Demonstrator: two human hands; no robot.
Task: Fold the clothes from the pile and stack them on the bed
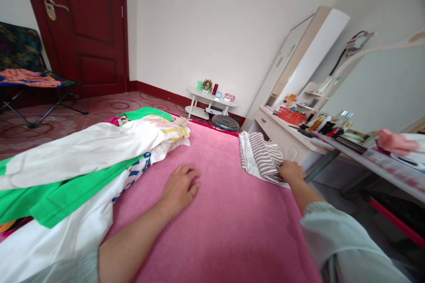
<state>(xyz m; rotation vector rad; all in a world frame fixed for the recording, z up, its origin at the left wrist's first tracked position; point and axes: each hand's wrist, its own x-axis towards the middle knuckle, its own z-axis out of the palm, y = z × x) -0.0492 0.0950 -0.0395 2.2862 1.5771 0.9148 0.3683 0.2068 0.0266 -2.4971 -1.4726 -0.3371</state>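
The striped cloth (265, 152) is laid on the right edge of the pink bed (219, 194). It is touched by the right hand (291, 171); whether it is gripped cannot be told. The left hand (181, 186), loosely open and empty, is rested on the bed.

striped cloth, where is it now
In the head view, the striped cloth lies on the pink bed cover's right edge, under the right hand.
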